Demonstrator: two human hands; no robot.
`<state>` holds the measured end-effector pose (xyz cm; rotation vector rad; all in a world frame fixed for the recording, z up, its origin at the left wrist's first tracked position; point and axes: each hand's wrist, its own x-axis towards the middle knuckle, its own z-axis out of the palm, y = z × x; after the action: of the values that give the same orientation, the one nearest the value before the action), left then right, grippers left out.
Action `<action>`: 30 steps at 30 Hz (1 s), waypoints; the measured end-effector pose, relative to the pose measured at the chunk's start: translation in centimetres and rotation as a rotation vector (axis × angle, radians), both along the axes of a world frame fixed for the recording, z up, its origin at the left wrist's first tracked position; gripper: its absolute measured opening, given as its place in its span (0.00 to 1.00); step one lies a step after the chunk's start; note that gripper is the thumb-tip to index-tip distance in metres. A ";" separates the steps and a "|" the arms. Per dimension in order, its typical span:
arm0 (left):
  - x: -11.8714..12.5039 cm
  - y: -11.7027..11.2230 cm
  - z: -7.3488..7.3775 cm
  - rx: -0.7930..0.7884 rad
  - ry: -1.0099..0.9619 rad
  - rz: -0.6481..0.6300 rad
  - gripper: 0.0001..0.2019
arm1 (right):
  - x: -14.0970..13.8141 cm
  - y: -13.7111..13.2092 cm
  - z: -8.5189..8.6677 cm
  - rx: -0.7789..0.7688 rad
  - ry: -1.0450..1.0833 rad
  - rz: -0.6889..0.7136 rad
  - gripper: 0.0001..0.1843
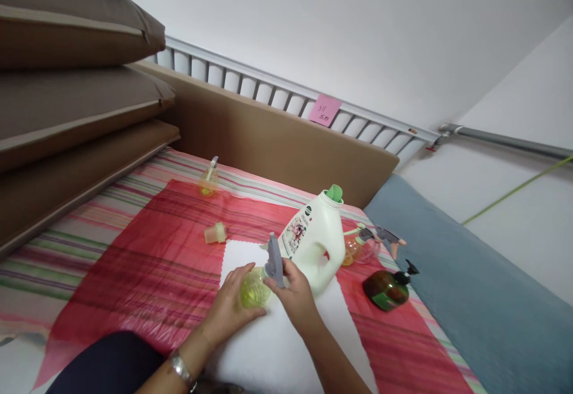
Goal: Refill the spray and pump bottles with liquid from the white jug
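My left hand (235,298) is wrapped round a clear yellow-green spray bottle (254,289), held over a white cloth (286,346). At the bottle's neck, the fingers of my right hand (293,289) close on its grey spray head (275,259). Whether the head is screwed tight I cannot tell. Just behind my right hand stands a large white jug (320,239) with a handle, a printed label and an open mouth with a green spout (334,193). Off to the left, a pale yellow translucent cap (215,233) lies on its side on red sheeting.
Another spray bottle (209,180) stands at the back left. Right of the jug are an orange-tinted spray bottle (353,251), a pinkish one (369,251) and a brown pump bottle (385,289) lying tilted. Stacked brown cushions (80,107) rise at left; a brown panel (268,125) borders the back.
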<state>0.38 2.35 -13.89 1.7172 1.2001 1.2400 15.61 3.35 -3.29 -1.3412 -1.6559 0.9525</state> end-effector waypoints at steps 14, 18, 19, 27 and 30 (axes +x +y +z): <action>-0.2 -0.1 0.5 -0.011 0.049 -0.017 0.40 | -0.1 -0.3 -2.0 -0.028 0.181 0.016 0.16; -0.1 -0.2 0.6 -0.008 0.031 -0.013 0.40 | -0.1 -0.5 -2.5 -0.020 0.224 0.056 0.22; -0.1 -0.1 0.5 -0.005 0.026 -0.010 0.40 | 0.0 -0.6 -2.4 -0.028 0.236 0.092 0.23; 0.0 0.0 0.3 0.009 0.040 -0.007 0.41 | -0.8 -0.4 -2.2 -0.050 0.297 0.006 0.17; -0.1 -0.1 0.3 0.010 0.054 -0.009 0.40 | -1.7 -0.4 -2.8 -0.004 0.316 -0.064 0.15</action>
<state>0.28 2.26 -13.61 1.7712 1.2181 1.2034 13.89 2.96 -6.09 -1.1705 -1.3647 1.0684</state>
